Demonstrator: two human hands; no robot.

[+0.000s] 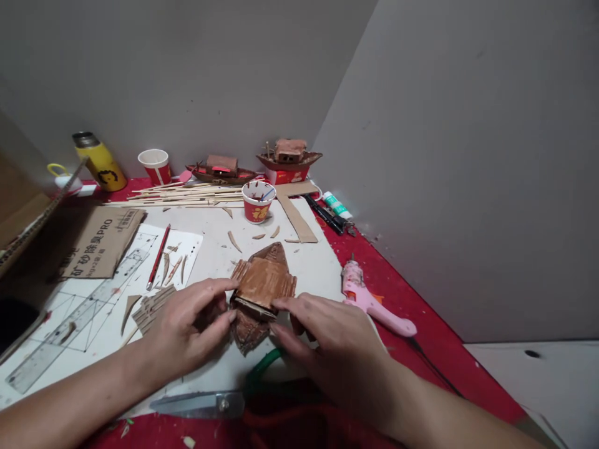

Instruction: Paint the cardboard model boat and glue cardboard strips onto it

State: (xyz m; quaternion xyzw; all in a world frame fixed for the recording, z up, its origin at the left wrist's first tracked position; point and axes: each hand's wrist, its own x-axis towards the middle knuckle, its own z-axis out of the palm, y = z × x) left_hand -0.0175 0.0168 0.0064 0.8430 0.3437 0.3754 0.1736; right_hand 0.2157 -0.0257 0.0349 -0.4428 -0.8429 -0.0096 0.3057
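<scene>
Left hand [191,318] and right hand [332,337], half open, thumbs apart from forefingers, meet over a red-covered table [397,287] and its white board [325,249], fingertips touching a brown model boat [262,274] on both sides near the board's front edge; how hard they press cannot be told. Likely cardboard, the boat appears light and stiff, its pointed ends fragile, its lower flanks probably the safest hold. Along the board's right edge lies a pink glue gun [369,302]; toward its back edge stands a paper cup [257,212].
</scene>
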